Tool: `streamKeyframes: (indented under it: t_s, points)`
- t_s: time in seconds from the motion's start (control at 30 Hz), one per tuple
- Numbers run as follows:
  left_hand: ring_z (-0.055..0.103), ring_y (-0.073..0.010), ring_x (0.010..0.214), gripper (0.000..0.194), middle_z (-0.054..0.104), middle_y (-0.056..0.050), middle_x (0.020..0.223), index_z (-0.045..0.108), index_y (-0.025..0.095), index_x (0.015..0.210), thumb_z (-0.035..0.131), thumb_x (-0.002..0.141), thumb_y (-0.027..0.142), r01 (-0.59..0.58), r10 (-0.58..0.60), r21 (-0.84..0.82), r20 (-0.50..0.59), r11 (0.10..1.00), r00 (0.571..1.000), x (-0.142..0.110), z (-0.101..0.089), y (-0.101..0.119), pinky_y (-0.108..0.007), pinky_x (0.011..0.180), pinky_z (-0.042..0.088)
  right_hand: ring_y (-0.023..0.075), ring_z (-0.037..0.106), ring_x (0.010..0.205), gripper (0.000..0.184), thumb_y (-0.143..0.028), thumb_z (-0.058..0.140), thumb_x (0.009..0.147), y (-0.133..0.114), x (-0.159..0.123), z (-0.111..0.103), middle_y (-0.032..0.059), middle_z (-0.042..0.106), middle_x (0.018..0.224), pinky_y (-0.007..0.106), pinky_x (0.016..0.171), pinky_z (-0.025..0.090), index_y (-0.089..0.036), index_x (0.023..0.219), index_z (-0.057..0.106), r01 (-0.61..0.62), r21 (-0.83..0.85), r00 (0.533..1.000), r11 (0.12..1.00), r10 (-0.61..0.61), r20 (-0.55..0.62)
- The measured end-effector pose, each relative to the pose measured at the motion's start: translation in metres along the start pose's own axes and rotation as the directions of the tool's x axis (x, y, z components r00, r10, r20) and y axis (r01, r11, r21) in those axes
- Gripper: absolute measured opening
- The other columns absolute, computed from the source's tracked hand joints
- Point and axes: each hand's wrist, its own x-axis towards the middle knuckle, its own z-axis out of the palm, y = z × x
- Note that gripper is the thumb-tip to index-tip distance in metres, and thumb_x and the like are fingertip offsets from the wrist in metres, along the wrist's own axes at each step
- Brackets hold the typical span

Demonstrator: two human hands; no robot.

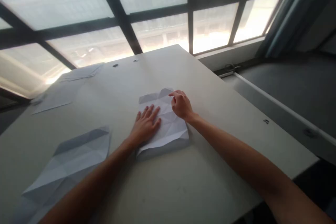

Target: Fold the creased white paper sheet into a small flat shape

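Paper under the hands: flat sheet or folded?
Folded. The paper shows many creases and a doubled flap along its far edge; the left hand presses it flat, palm down, while the right hand works the top edge.

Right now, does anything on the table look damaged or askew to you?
The paper under both hands is heavily creased and its near edge lifts off the table. The left hand presses it flat; the right hand works its far edge.
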Motion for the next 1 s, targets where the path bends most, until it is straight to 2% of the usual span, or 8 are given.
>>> streamKeyframes:
  t_s: [0.07,0.13,0.23,0.37,0.73,0.9,1.0]
  points:
    - [0.013,-0.0281,0.152,0.060,0.016,-0.006,0.165,0.024,0.027,0.157,0.025,0.102,0.051,0.009,-0.009,-0.019,-0.008,1.000,1.000,0.000,0.001,0.003,-0.053,0.120,0.016,0.0226,0.052,0.121,0.038,-0.011,0.042,0.092,-0.016,-0.002,0.011,0.0121,0.062,0.127,0.034,0.107,0.039,-0.014,0.123,0.065,0.134,-0.031,0.986,0.991,-0.130,0.101]
    - [0.013,-0.0280,0.152,0.060,0.017,-0.006,0.164,0.025,0.027,0.156,0.026,0.102,0.051,0.022,-0.023,-0.032,-0.024,0.999,0.999,-0.002,0.001,0.003,-0.053,0.120,0.015,0.0244,0.047,0.129,0.041,-0.015,0.043,0.094,-0.026,-0.004,0.025,0.0150,0.055,0.139,0.036,0.110,0.035,-0.012,0.132,0.059,0.212,-0.075,0.961,0.974,-0.194,0.198]
    - [0.013,-0.0278,0.152,0.060,0.019,-0.006,0.164,0.026,0.026,0.156,0.027,0.102,0.052,0.038,-0.040,-0.056,-0.028,0.998,0.999,-0.006,0.003,0.000,-0.053,0.121,0.014,0.0256,0.038,0.140,0.046,-0.020,0.040,0.098,-0.029,-0.007,0.045,0.0186,0.046,0.149,0.040,0.116,0.028,-0.009,0.141,0.050,0.235,-0.154,0.936,0.960,-0.181,0.301]
    - [0.015,-0.0269,0.151,0.061,0.021,-0.005,0.163,0.026,0.027,0.156,0.026,0.101,0.054,0.047,-0.052,-0.106,-0.048,0.993,0.997,-0.007,0.006,-0.002,-0.052,0.121,0.013,0.0249,0.031,0.145,0.047,-0.027,0.037,0.100,-0.020,-0.011,0.057,0.0177,0.041,0.153,0.044,0.119,0.022,-0.011,0.143,0.049,0.247,-0.187,0.912,0.951,-0.163,0.377]
    - [0.017,-0.0292,0.151,0.062,0.025,-0.006,0.163,0.026,0.029,0.156,0.029,0.100,0.056,0.047,-0.065,-0.181,-0.095,0.982,0.993,-0.013,0.009,0.000,-0.054,0.121,0.013,0.0273,0.034,0.145,0.049,-0.023,0.041,0.095,-0.009,-0.013,0.062,0.0162,0.043,0.153,0.044,0.120,0.026,-0.010,0.142,0.052,0.305,-0.197,0.896,0.932,-0.210,0.392]
    - [0.018,-0.0303,0.150,0.063,0.024,-0.008,0.163,0.024,0.028,0.157,0.027,0.101,0.056,0.040,-0.053,-0.188,-0.064,0.981,0.997,-0.011,0.005,-0.002,-0.055,0.120,0.013,0.0273,0.035,0.144,0.050,-0.023,0.040,0.095,-0.007,-0.011,0.065,0.0157,0.044,0.152,0.044,0.119,0.027,-0.011,0.142,0.052,0.318,-0.211,0.892,0.925,-0.216,0.397]
    - [0.019,-0.0309,0.150,0.065,0.024,-0.009,0.162,0.022,0.029,0.157,0.028,0.100,0.060,-0.001,-0.007,-0.197,-0.040,0.980,0.999,-0.012,0.003,-0.008,-0.055,0.119,0.016,0.0274,0.035,0.144,0.050,-0.023,0.041,0.095,-0.007,-0.011,0.065,0.0159,0.043,0.153,0.045,0.119,0.027,-0.011,0.142,0.051,0.317,-0.208,0.894,0.925,-0.218,0.392]
